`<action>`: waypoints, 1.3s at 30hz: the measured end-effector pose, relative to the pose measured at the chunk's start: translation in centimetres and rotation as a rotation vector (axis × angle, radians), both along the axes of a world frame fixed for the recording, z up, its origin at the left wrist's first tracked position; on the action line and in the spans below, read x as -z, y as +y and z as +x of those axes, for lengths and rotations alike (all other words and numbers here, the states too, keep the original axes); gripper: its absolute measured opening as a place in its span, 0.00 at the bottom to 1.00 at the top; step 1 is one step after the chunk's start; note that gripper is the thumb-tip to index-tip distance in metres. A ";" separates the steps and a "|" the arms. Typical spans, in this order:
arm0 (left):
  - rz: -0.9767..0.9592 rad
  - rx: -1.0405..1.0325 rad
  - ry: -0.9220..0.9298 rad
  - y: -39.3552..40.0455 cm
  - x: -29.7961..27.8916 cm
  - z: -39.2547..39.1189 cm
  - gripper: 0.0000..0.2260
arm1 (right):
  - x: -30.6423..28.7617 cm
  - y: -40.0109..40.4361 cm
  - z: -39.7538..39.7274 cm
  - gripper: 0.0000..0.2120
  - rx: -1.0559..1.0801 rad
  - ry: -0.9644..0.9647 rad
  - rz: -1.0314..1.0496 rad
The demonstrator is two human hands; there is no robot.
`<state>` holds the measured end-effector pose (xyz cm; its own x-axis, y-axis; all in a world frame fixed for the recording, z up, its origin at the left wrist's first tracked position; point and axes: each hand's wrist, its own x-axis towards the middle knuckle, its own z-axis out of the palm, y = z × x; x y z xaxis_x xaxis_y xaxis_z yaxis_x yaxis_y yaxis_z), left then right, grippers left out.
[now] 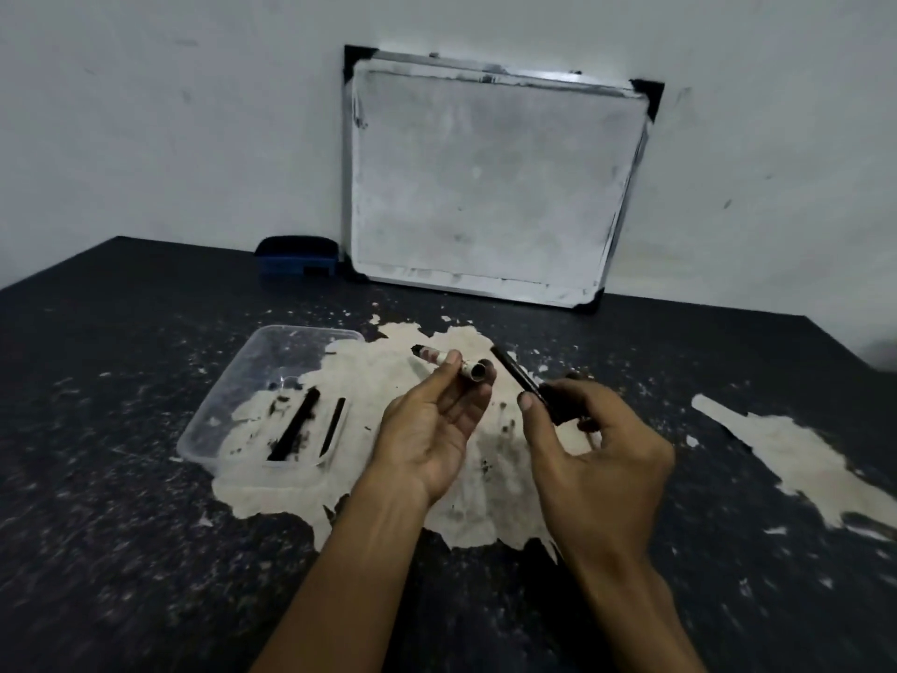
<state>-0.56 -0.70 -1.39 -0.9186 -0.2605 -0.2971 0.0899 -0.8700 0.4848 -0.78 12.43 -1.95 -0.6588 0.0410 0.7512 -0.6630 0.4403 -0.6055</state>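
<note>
My left hand [432, 429] holds a white marker barrel [449, 364] between thumb and fingers, its black tip pointing left and its open end facing right. My right hand [592, 444] grips a black end piece with a thin dark ink rod [517, 376] sticking out toward the barrel's open end. The rod's tip is just right of the opening, apart from it. Both hands hover above the table's middle.
A clear plastic tray [213, 429] at the left holds two black sticks [296, 429]. A smudged whiteboard [490, 187] leans on the wall behind, with a blue eraser [296, 262] to its left. The dark table [121, 551] has worn, peeled pale patches.
</note>
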 end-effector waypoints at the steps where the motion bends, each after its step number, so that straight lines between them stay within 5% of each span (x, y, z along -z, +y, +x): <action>1: 0.027 0.001 0.001 -0.1 0.0 0.0 0.05 | 0.1 -0.1 0.2 0.05 -0.007 0.046 0.029; 11: 0.067 0.045 0.046 -0.6 0.4 -0.1 0.08 | 0.9 -0.3 0.0 0.04 -0.036 0.083 0.137; 22: -0.280 0.145 0.030 0.5 1.4 0.3 0.06 | 1.0 -0.5 -0.2 0.06 -0.038 0.024 0.104; 29: 0.028 0.145 0.016 0.6 0.8 0.7 0.12 | 0.5 -0.4 0.1 0.20 -0.070 0.009 0.099; 32: 0.131 0.128 0.058 0.2 0.8 0.8 0.03 | 0.1 -0.1 -0.1 0.14 -0.046 -0.004 0.041; 35: 0.182 0.128 0.067 -0.1 0.9 1.0 0.06 | 0.2 0.6 -0.6 0.09 0.042 -0.067 0.014; 39: 0.216 0.129 0.074 -0.2 0.9 1.0 0.04 | 0.9 1.2 -1.4 0.14 0.299 -0.302 0.437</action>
<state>0.46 -0.93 -2.34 -0.9615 -0.0777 -0.2638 -0.0001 -0.9592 0.2827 -2.23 13.67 -2.87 -0.8529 -0.0133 0.5219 -0.2997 0.8310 -0.4687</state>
